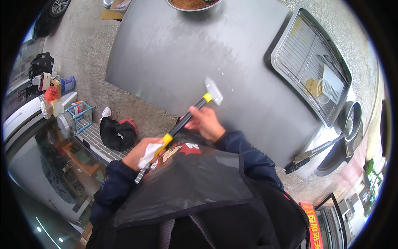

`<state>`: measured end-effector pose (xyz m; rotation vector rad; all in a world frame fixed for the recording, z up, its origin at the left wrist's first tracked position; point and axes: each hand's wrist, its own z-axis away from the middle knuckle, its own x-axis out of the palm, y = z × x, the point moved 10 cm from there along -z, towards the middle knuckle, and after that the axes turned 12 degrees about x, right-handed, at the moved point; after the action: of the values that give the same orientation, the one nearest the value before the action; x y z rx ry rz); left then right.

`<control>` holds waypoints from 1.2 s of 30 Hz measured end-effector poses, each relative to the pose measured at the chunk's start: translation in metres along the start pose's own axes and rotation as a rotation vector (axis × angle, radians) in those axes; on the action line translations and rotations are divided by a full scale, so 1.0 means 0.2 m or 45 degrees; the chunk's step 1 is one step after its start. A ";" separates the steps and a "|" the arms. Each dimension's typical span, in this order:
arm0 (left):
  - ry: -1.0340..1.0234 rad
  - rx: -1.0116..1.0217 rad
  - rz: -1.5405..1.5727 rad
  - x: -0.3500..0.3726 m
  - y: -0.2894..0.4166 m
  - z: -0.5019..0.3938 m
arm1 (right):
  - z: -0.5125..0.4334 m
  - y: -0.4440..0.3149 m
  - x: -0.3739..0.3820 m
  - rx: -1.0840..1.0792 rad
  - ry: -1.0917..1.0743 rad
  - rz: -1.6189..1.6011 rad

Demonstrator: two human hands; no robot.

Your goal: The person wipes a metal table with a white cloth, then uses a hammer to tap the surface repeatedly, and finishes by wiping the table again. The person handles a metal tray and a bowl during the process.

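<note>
A scraper with a yellow and black handle (182, 124) lies slantwise across my front, its flat metal head (214, 91) over the grey metal tabletop (174, 62). My left hand (146, 151) grips the lower yellow part of the handle, together with a crumpled white tissue (150, 154). Higher up, the thumb and fingers of my right hand (205, 123) close on the black shaft. Small white crumbs (222, 74) are scattered on the metal beside the head. A dark apron with a cartoon print (186, 180) covers my front, just below both hands.
To the right, a metal tray (275, 59) holds a wire rack, a plastic cup (314, 87) and a slotted turner (331, 91). A pan (343, 121) and tongs (320, 149) lie nearer me. A bowl of brown powder (194, 10) stands at the far edge. Black bag (116, 133) at left.
</note>
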<state>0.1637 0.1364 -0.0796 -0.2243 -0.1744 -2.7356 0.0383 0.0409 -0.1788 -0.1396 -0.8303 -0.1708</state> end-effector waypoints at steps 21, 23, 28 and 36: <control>-0.063 0.078 -0.253 -0.01 0.04 0.05 | 0.05 0.07 -0.03 -0.020 0.114 -0.005; -0.178 0.180 -0.218 0.07 0.08 0.02 | 0.07 0.03 -0.06 -0.144 0.169 -0.021; -0.140 -0.017 -0.316 0.00 0.02 0.06 | 0.05 0.15 0.02 0.122 -0.095 -0.050; -0.244 0.101 -0.309 0.09 0.07 0.04 | 0.10 0.09 -0.09 -0.050 0.163 -0.063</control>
<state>0.1525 0.1186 -0.0677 -0.4715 -0.3853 -2.9366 0.0150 0.0637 -0.1793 -0.1435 -0.7037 -0.2405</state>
